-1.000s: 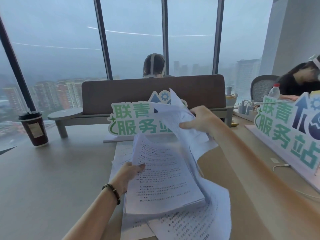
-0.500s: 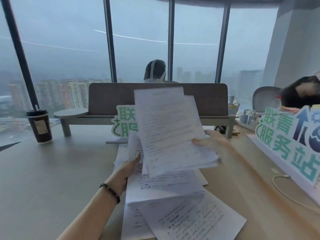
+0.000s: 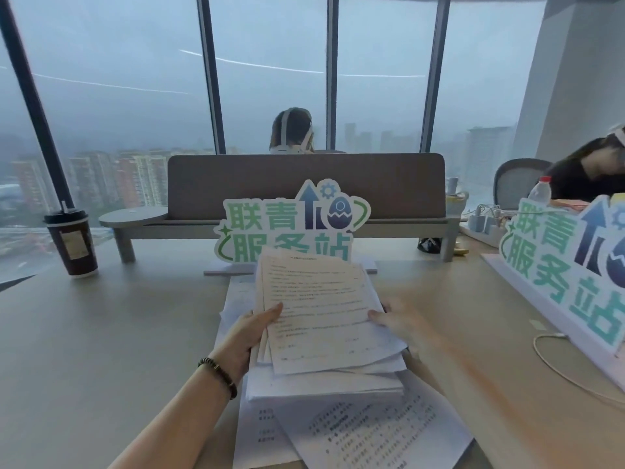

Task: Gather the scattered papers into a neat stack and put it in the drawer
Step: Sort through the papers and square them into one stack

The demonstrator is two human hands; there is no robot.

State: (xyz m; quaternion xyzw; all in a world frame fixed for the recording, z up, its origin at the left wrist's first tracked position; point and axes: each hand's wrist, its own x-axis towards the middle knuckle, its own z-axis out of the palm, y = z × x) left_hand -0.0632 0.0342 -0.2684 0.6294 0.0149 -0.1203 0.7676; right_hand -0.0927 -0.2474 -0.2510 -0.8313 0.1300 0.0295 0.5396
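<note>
Lowered since half a second ago from upright to a slant over worktop (image 3: 101,333), papers (image 3: 318,309) now pinched at left edge by left hand (image 3: 245,336), right hand (image 3: 395,321) blurred, grip unclear; light, floppy, slippery, so best held by both side edges.

Both forearms are bare, with no sleeves in sight. A dark, round-beaded bracelet (image 3: 218,372) circles the left wrist.
</note>
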